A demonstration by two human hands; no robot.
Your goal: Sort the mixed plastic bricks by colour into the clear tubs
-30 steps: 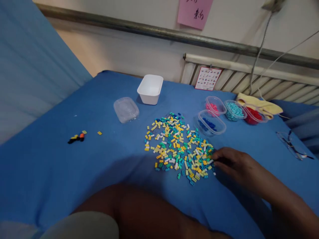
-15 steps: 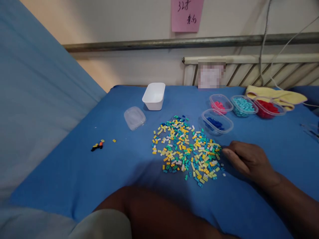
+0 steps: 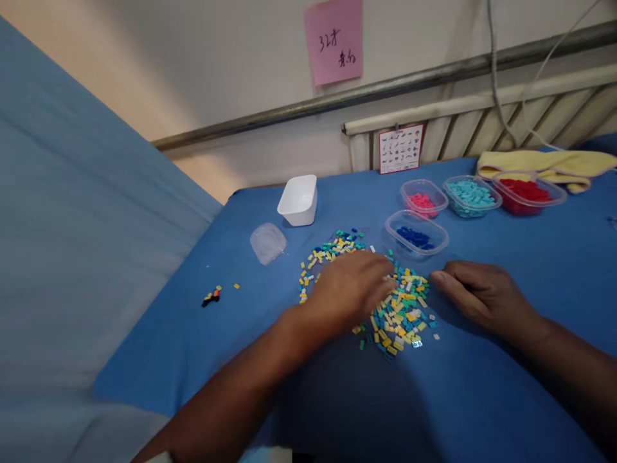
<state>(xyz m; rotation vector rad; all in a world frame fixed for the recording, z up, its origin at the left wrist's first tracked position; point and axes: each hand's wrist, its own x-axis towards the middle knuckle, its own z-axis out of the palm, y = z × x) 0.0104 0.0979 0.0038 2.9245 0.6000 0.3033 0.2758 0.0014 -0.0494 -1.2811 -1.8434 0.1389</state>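
A loose pile of small toy building bricks (image 3: 402,315) in yellow, white, green and teal lies on the blue sheet (image 3: 159,360). My left hand (image 3: 354,283) is over the middle of that pile, palm down. Its fingers point right and down at the bricks, apart from the thumb; it covers part of the pile and looks slightly blurred. Just right of the pile rests my right hand (image 3: 482,296), closed, thumb pressed against the curled index finger. Whatever it may hold is hidden.
Clear tubs hold dark blue (image 3: 417,238), pink (image 3: 423,200), light blue (image 3: 470,193) and red bricks (image 3: 525,193). A white tub (image 3: 297,199) and a clear lid (image 3: 268,243) stand behind left. A small black, orange and yellow cluster (image 3: 211,296) lies left. A yellow cloth (image 3: 544,166) is back right.
My left arm has come up from the bottom edge, bringing the hand over the brick pile. My right hand stays closed beside the pile. The view has tilted.
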